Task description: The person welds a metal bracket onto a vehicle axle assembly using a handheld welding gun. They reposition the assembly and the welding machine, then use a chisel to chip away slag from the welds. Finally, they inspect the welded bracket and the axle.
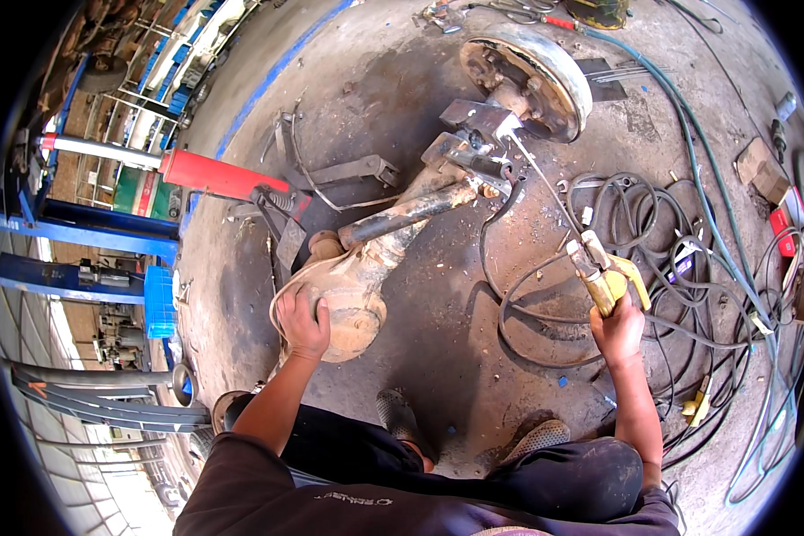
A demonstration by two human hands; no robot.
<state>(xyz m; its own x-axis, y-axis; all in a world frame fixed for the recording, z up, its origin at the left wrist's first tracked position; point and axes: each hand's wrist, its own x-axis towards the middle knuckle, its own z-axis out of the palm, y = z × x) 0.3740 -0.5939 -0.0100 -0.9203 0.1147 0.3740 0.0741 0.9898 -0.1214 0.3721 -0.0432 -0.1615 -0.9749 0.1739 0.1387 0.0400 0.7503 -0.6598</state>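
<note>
The left hand (302, 323) is laid flat, fingers spread, on the rusty tan bulbous differential housing (341, 295) of a dirty steel rear axle assy; nothing is gripped by it. The right hand (618, 329) is clenched round the yellow-handled welding electrode holder (607, 279), in which a thin pale rod (545, 192) is clamped; the rod is angled up and to the left, w/ its tip at the grey steel bracket (473, 143) on the axle tube. The axle is lying on the stained concrete floor (438, 348), running diagonally from the housing near the left hand up to the round rusted brake drum (529, 80) at the top. A dark tube (402, 214) is seen lying along the axle between housing and bracket. Tangled black cables (652, 241) are spread over the floor just right of the rod and around the right hand, and a green hose (697, 152) is curved past them toward the top. A red cylindrical jack handle (219, 174) w/ a pale shaft is seen left of the axle, well apart from the hands. Blue steel framing (71, 232) and a blue plastic crate (159, 302) are at the far left. Two grey mesh shoes (402, 420) are planted on the floor below the housing, between the forearms.
</note>
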